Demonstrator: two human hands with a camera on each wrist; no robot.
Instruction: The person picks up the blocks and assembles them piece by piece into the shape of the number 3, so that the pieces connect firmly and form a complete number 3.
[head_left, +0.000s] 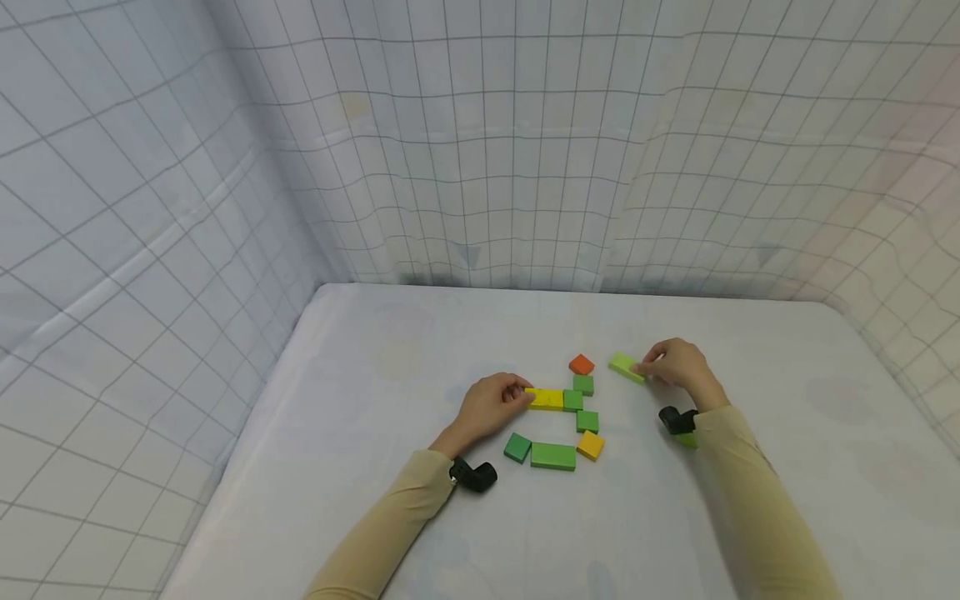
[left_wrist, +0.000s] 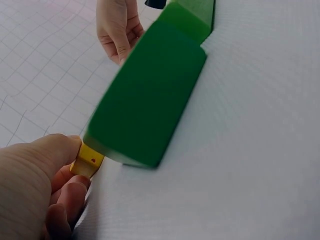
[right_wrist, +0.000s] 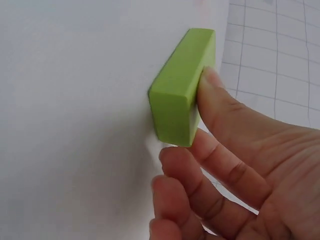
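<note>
With thumb and fingers my left hand (head_left: 489, 407) pinches the left end of a yellow block (head_left: 546, 399), whose right end meets a small green block (head_left: 573, 401). In the left wrist view, a dark green block (left_wrist: 150, 95) fills the foreground and hides most of the yellow block (left_wrist: 89, 159). Farther right, my right hand (head_left: 677, 365) grips one end of a long light green block (head_left: 624, 365). The right wrist view shows the thumb on one face of this light green block (right_wrist: 175, 85), with fingers curled beneath.
Around the yellow block lie an orange-red block (head_left: 581, 364), small green blocks (head_left: 583, 384), an orange-yellow block (head_left: 590, 445), a long green block (head_left: 553, 456) and a dark green block (head_left: 517, 447). Another green block (head_left: 686, 440) is partly hidden below the right wrist. Gridded cloth (head_left: 480, 167) hangs behind the table.
</note>
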